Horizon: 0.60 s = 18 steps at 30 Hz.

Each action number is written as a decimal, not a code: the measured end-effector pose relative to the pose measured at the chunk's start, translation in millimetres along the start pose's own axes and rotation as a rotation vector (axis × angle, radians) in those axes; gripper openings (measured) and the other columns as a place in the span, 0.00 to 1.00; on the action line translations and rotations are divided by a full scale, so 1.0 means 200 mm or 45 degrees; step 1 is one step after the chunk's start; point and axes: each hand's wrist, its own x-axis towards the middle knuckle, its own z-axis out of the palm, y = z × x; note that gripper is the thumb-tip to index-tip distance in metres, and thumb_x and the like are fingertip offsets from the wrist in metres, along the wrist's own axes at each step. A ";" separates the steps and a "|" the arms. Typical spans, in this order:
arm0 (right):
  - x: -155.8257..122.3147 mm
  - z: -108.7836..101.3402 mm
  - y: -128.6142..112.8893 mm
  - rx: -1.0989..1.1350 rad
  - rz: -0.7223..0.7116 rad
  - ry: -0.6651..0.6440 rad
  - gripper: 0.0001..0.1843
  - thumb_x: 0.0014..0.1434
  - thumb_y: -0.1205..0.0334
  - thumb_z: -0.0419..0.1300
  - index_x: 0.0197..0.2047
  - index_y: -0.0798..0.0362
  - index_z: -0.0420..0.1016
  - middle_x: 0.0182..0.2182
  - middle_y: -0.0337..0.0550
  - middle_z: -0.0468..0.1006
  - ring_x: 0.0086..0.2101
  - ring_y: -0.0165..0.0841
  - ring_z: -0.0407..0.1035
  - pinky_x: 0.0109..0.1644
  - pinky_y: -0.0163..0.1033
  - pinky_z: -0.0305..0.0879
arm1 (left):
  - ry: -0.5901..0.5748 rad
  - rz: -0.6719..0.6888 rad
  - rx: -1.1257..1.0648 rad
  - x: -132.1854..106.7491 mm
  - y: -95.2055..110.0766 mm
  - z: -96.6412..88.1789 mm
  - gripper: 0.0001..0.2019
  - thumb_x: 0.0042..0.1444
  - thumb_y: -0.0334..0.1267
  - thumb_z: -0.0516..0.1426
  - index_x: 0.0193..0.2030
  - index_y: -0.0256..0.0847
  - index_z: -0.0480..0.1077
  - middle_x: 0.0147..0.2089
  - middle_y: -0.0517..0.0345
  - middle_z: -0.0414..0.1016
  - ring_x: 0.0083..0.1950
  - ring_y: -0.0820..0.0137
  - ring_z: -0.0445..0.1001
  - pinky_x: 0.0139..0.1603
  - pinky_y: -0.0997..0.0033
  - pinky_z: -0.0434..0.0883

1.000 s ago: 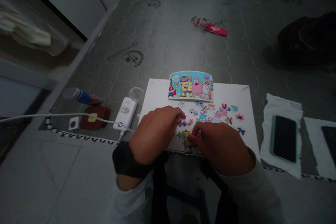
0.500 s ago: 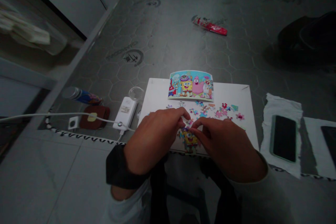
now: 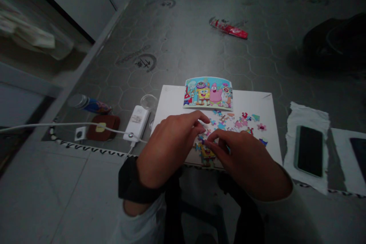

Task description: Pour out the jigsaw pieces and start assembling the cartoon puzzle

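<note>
My left hand (image 3: 178, 143) is above the near left part of a white board (image 3: 170, 101), its thumb and index finger apart with nothing seen between them. Close beside it, my right hand (image 3: 243, 154) has thumb and index finger closed on a small purplish puzzle piece (image 3: 203, 142). That piece lies at the upper edge of a partly joined puzzle section (image 3: 208, 153) showing a yellow cartoon figure. Loose puzzle pieces (image 3: 240, 122) are scattered past my fingers. A printed picture card (image 3: 208, 93) with cartoon characters lies at the board's far side. My hands hide some pieces.
To the right, a phone (image 3: 309, 150) rests on white paper (image 3: 294, 116). On the left are a white power bank (image 3: 136, 122) with a cable, a brown case (image 3: 110, 129) and a blue bottle (image 3: 94, 105). Farther off lies a red wrapper (image 3: 230, 29).
My left thumb and index finger have parted and moved slightly up from the piece. My right fingertips have moved slightly down and left toward the joined section.
</note>
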 end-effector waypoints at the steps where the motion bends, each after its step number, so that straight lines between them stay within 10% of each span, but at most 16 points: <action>1: 0.00 0.00 0.00 0.036 0.017 0.006 0.10 0.67 0.55 0.58 0.37 0.45 0.80 0.26 0.34 0.81 0.26 0.32 0.72 0.32 0.38 0.54 | 0.022 -0.013 -0.014 0.00 0.00 -0.01 0.10 0.66 0.39 0.56 0.51 0.50 0.75 0.47 0.61 0.83 0.46 0.66 0.79 0.46 0.69 0.70; 18: 0.00 0.02 0.01 -0.215 0.011 -0.003 0.05 0.64 0.56 0.62 0.37 0.44 0.79 0.26 0.35 0.80 0.27 0.34 0.72 0.32 0.39 0.51 | -0.114 -0.089 0.057 0.05 -0.05 0.01 0.09 0.64 0.40 0.58 0.42 0.48 0.81 0.43 0.59 0.84 0.46 0.63 0.79 0.47 0.65 0.69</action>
